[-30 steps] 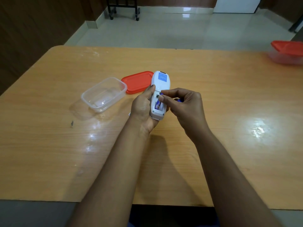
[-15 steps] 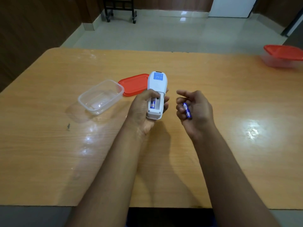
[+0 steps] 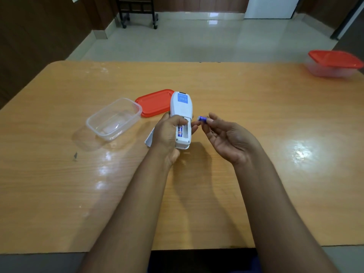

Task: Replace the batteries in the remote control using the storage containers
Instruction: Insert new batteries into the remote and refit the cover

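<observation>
My left hand (image 3: 167, 134) grips a white remote control (image 3: 182, 109) back side up, with its battery compartment open. One blue battery (image 3: 179, 131) lies in the left slot; the right slot looks empty. My right hand (image 3: 228, 140) pinches a second blue battery (image 3: 202, 119) at the fingertips, just right of the remote and apart from it. An open clear container (image 3: 114, 118) stands to the left with its red lid (image 3: 154, 103) lying beside it. Under my left hand a white flat piece (image 3: 149, 139) peeks out, probably the compartment cover.
A second clear container with a red lid on it (image 3: 334, 64) stands at the table's far right corner. The wooden table (image 3: 275, 174) has a small dark mark (image 3: 75, 155) at the left. Beyond the far edge is tiled floor and a black wheeled stand (image 3: 137, 10).
My right hand pulled a battery out of the remote, drew it to the right, then turned it up to the fingertips near the remote's side. The left hand kept hold of the remote.
</observation>
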